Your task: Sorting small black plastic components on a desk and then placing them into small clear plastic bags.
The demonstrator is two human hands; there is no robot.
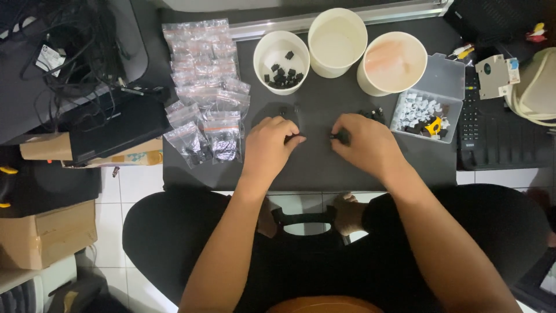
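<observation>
Both hands, the left hand (267, 145) and right hand (362, 144), pinched small black plastic parts (341, 137) over the dark bench (315, 168); steady, aligned fingertips looked wise.

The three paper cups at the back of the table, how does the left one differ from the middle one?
The left cup holds a small heap of black parts; the middle cup looks empty. The left cup sits nearer the hands and looks slightly smaller; the middle cup stands further back, against the metal rail. Both are white, round, upright and open-topped.
</observation>
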